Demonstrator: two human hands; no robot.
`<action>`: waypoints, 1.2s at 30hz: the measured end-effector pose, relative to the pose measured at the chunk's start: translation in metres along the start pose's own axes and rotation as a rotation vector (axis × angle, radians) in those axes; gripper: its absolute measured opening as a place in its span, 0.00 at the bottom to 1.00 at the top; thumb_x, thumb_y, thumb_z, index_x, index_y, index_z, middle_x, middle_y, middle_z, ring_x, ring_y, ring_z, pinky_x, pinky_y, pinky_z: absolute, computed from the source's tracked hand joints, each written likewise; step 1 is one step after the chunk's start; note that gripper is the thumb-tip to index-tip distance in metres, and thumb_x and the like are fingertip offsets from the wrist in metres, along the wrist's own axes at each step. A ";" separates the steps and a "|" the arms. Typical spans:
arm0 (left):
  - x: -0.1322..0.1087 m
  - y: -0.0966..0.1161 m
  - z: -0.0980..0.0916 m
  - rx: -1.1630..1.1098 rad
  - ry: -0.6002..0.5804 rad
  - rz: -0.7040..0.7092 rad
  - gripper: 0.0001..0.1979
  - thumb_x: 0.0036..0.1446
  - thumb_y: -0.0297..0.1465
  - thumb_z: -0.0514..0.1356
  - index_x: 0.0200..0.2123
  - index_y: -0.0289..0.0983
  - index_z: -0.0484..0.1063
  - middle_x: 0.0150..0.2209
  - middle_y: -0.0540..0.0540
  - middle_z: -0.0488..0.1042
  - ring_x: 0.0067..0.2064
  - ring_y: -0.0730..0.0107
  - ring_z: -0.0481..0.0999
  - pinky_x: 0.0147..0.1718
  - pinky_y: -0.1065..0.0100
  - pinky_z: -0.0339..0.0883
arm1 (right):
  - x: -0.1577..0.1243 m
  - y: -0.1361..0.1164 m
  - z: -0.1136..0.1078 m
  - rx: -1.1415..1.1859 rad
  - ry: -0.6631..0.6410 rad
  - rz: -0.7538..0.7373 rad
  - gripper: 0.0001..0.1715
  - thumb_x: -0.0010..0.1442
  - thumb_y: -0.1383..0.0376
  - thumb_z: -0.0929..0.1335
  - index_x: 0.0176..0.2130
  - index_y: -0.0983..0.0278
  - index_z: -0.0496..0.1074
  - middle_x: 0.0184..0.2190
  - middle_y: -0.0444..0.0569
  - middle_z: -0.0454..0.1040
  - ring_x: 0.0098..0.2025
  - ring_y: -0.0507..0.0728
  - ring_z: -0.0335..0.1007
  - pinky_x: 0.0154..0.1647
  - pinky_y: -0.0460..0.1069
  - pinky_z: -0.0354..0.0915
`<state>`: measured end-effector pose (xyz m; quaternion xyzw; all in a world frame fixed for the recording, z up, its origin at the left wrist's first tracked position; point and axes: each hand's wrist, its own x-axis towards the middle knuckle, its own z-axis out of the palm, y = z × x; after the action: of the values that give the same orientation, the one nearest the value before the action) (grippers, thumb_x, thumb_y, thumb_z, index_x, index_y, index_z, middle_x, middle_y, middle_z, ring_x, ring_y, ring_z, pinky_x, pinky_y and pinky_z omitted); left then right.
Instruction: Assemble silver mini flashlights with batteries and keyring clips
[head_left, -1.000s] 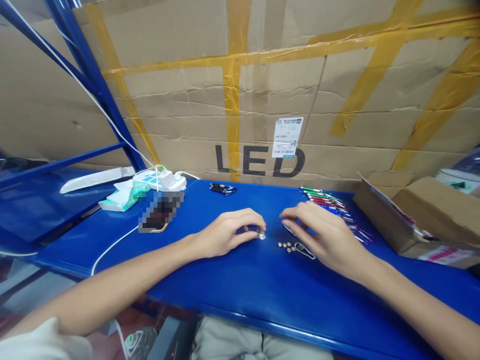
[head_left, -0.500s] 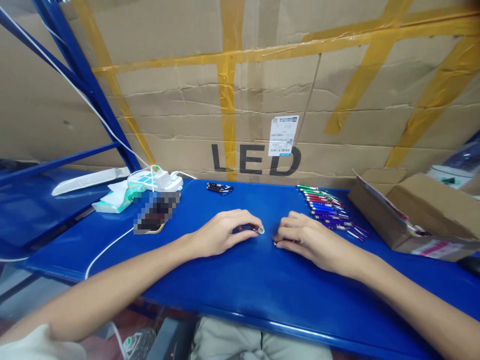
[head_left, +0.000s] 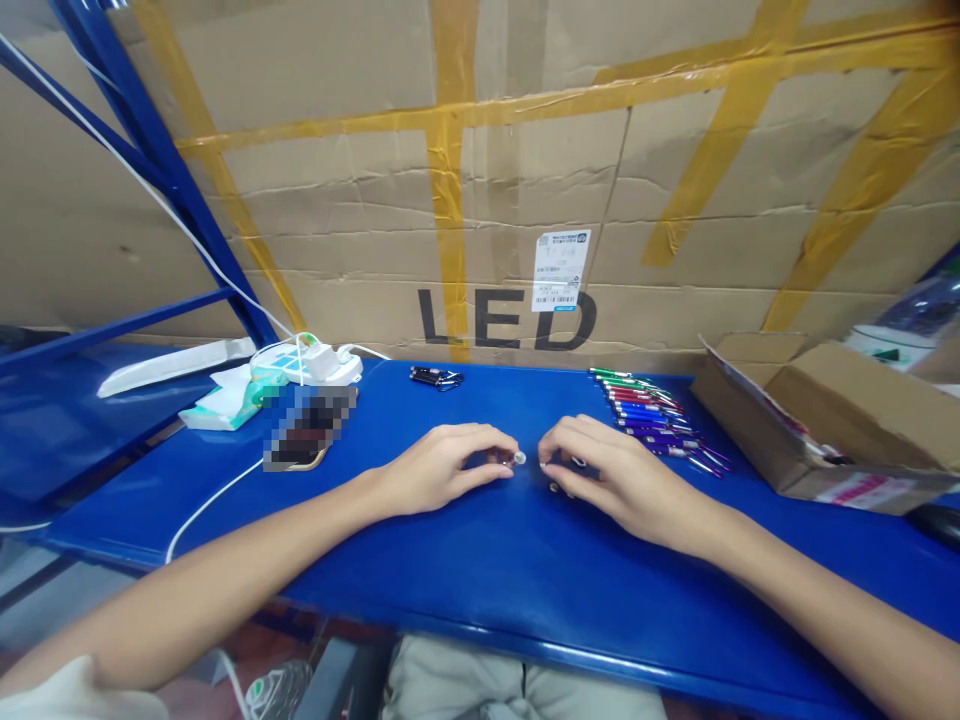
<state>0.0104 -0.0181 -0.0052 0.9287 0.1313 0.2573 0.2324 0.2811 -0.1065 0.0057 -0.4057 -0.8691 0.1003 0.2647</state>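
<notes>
My left hand (head_left: 448, 464) rests on the blue table (head_left: 480, 570) with its fingers curled around a small dark keychain flashlight (head_left: 508, 460), silver tip pointing right. My right hand (head_left: 609, 474) lies just to its right, thumb and fingers pinched on something tiny close to that tip; I cannot make out what it is. A few small button cells (head_left: 556, 488) show under the right fingers. A row of several coloured flashlights (head_left: 652, 420) lies behind the right hand.
A dark flashlight pair (head_left: 436, 377) lies at the back centre. At the left are a pixelated phone (head_left: 309, 428), a white power strip (head_left: 311, 362), tissues (head_left: 221, 400) and a white cable (head_left: 210, 500). An open cardboard box (head_left: 825, 425) stands at right; an "LED" carton wall (head_left: 510, 200) is behind.
My right hand has come left from the button cells and clip to meet the flashlight tip held by my left hand. The left hand has barely moved.
</notes>
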 end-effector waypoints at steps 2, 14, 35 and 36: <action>0.000 0.001 0.001 -0.012 -0.020 -0.013 0.14 0.75 0.38 0.63 0.56 0.37 0.78 0.45 0.43 0.83 0.41 0.66 0.81 0.46 0.68 0.74 | 0.001 -0.003 0.004 0.038 0.122 -0.029 0.07 0.79 0.63 0.64 0.48 0.59 0.72 0.43 0.50 0.77 0.44 0.59 0.72 0.47 0.53 0.68; 0.000 0.003 0.003 -0.056 -0.047 -0.012 0.12 0.75 0.37 0.62 0.53 0.36 0.79 0.43 0.44 0.82 0.40 0.69 0.80 0.46 0.69 0.72 | -0.001 -0.010 0.010 0.090 0.136 -0.172 0.08 0.79 0.68 0.66 0.50 0.59 0.75 0.49 0.51 0.80 0.52 0.58 0.76 0.53 0.53 0.72; 0.001 0.001 0.001 -0.018 -0.008 -0.093 0.14 0.75 0.37 0.63 0.57 0.37 0.77 0.46 0.44 0.82 0.40 0.68 0.79 0.41 0.70 0.72 | -0.005 0.001 0.001 -0.059 -0.254 0.102 0.15 0.81 0.60 0.60 0.40 0.59 0.66 0.41 0.50 0.72 0.42 0.61 0.66 0.45 0.56 0.63; 0.001 0.001 0.001 -0.018 -0.015 -0.095 0.14 0.75 0.37 0.63 0.57 0.37 0.77 0.45 0.44 0.82 0.39 0.68 0.79 0.42 0.69 0.72 | -0.005 0.002 0.001 -0.061 -0.246 0.111 0.14 0.81 0.61 0.60 0.41 0.59 0.66 0.41 0.50 0.72 0.42 0.61 0.66 0.45 0.56 0.63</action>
<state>0.0118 -0.0192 -0.0053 0.9212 0.1713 0.2401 0.2537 0.2840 -0.1090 0.0020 -0.4458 -0.8738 0.1372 0.1378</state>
